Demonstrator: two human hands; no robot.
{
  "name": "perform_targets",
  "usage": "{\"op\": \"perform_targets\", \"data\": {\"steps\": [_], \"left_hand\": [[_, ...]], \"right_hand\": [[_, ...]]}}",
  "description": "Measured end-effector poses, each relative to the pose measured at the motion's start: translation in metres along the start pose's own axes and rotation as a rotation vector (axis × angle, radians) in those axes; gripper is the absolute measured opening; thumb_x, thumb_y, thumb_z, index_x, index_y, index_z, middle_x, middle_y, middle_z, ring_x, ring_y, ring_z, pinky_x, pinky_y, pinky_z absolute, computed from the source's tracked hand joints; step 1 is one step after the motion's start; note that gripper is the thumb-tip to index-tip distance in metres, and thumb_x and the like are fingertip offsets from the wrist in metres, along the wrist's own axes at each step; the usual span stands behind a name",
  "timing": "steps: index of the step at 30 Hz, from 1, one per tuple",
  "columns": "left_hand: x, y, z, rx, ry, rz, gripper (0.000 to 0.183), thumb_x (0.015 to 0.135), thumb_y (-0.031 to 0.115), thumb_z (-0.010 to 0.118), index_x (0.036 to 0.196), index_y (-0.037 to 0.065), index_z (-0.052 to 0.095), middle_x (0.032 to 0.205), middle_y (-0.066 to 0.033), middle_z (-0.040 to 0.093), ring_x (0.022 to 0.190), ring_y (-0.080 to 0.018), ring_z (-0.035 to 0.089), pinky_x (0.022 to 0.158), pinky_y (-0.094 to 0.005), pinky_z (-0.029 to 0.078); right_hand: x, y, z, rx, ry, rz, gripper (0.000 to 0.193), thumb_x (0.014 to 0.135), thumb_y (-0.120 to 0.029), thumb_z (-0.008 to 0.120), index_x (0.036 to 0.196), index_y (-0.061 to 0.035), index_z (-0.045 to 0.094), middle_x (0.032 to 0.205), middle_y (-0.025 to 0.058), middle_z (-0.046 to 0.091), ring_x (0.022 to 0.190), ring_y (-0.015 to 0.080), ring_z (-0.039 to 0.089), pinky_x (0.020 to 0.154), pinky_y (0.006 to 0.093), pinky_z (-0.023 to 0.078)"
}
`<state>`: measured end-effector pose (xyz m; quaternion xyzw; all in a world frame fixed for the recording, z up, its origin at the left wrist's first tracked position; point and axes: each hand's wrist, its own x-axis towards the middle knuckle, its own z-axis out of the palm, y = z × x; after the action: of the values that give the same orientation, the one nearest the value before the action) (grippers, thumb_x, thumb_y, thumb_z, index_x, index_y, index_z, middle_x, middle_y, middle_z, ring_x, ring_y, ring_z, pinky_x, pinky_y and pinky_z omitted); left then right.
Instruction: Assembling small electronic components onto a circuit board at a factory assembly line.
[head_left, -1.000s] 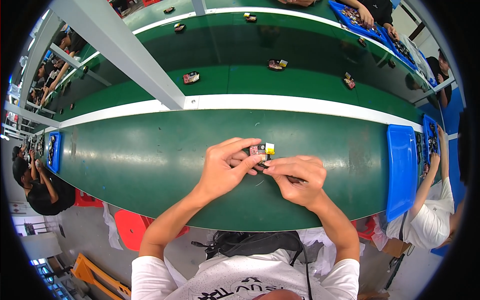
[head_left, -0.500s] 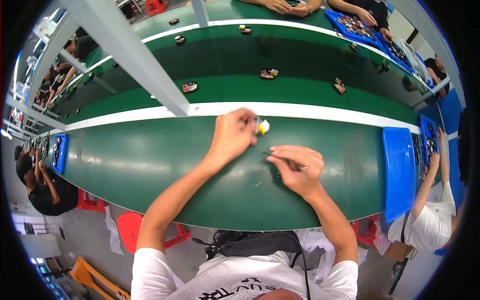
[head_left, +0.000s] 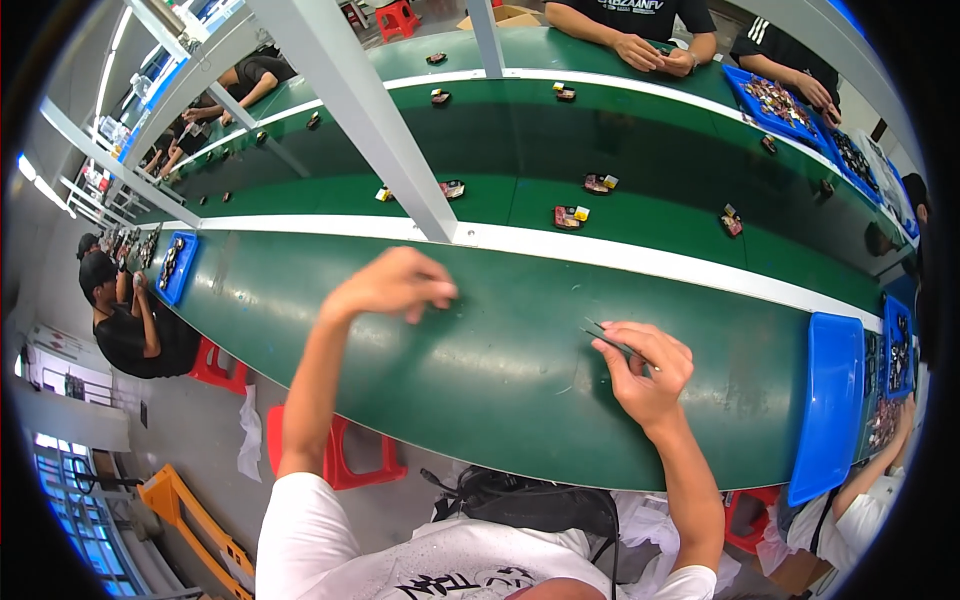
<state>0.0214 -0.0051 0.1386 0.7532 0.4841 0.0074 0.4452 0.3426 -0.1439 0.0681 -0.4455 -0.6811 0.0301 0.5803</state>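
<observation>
My left hand (head_left: pixel 392 284) hovers over the green worktable (head_left: pixel 480 350), left of the middle. Its fingers are loosely bent and a little blurred, with the thumb apart and no part visible in them. Between the thumb and fingers of my right hand (head_left: pixel 648 372) is a pair of thin tweezers (head_left: pixel 618 343), tips pointing up and left above the table. Beyond the white rail, a small dark part with a yellow-and-white piece (head_left: pixel 570 217) lies on the green conveyor belt (head_left: pixel 680 215), close to a similar part (head_left: pixel 601 184).
A white rail (head_left: pixel 640 253) and a grey post (head_left: pixel 360 110) border the far side of my table. At the right leans a blue tray (head_left: pixel 828 410); another blue tray (head_left: pixel 176 268) holds parts at the left. People work across the belt and at both sides. Red stools (head_left: pixel 350 455) stand below.
The small part with the yellow-and-white piece has left my left hand, which has drawn back to the left. My right hand still grips the tweezers. The whole view has shifted.
</observation>
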Motion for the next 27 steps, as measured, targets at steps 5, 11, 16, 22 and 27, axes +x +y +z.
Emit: {"op": "perform_targets", "data": {"steps": [5, 11, 16, 22, 27], "left_hand": [[0.033, -0.114, -0.075, 0.084, 0.964, -0.164, 0.016, 0.088, 0.013, 0.068, 0.082, -0.001, 0.073, 0.067, -0.0067, 0.069, 0.046, -0.0124, 0.059, 0.041, -0.0278, 0.042], [0.089, -0.118, -0.086, -0.294, 0.837, -0.3, 0.035, 0.087, 0.024, 0.075, 0.068, -0.005, 0.071, 0.06, -0.0093, 0.068, 0.047, -0.0149, 0.062, 0.044, -0.0268, 0.049], [0.112, -0.104, -0.094, -0.218, 1.028, -0.447, 0.032, 0.082, 0.023, 0.08, 0.067, -0.004, 0.071, 0.065, -0.0101, 0.07, 0.052, -0.0154, 0.067, 0.051, -0.0267, 0.056], [0.126, -0.117, -0.094, -0.22, 1.099, -0.455, 0.03, 0.077, 0.022, 0.086, 0.065, -0.002, 0.072, 0.067, -0.0085, 0.071, 0.052, -0.0153, 0.065, 0.052, -0.026, 0.055], [0.108, -0.135, -0.091, -0.285, 1.075, -0.329, 0.027, 0.078, 0.022, 0.085, 0.075, -0.002, 0.072, 0.065, -0.0071, 0.069, 0.05, -0.0138, 0.063, 0.045, -0.0265, 0.047]], "right_hand": [[0.0, -0.006, 0.005, 0.05, -0.038, -0.012, 0.022, 0.068, 0.004, 0.084, 0.084, -0.0035, 0.072, 0.084, 0.0101, 0.076, 0.061, 0.0176, 0.069, 0.052, 0.0249, 0.049], [-0.007, 0.008, -0.003, 0.023, -0.032, 0.075, 0.021, 0.07, 0.003, 0.085, 0.084, -0.0039, 0.073, 0.087, 0.0088, 0.077, 0.044, 0.0086, 0.049, 0.043, 0.0229, 0.037], [-0.008, 0.019, -0.008, 0.013, 0.003, 0.093, 0.019, 0.071, 0.003, 0.085, 0.084, -0.0041, 0.073, 0.088, 0.0084, 0.077, 0.04, 0.0062, 0.039, 0.04, 0.0227, 0.032], [-0.006, 0.018, -0.012, 0.017, -0.026, 0.067, 0.02, 0.071, 0.003, 0.085, 0.085, -0.0042, 0.073, 0.089, 0.0082, 0.077, 0.043, 0.0062, 0.044, 0.04, 0.0221, 0.033], [-0.005, 0.015, -0.012, 0.043, -0.022, 0.071, 0.02, 0.07, 0.004, 0.084, 0.083, -0.0054, 0.073, 0.089, 0.0071, 0.077, 0.043, 0.0067, 0.045, 0.041, 0.0229, 0.033]]}}
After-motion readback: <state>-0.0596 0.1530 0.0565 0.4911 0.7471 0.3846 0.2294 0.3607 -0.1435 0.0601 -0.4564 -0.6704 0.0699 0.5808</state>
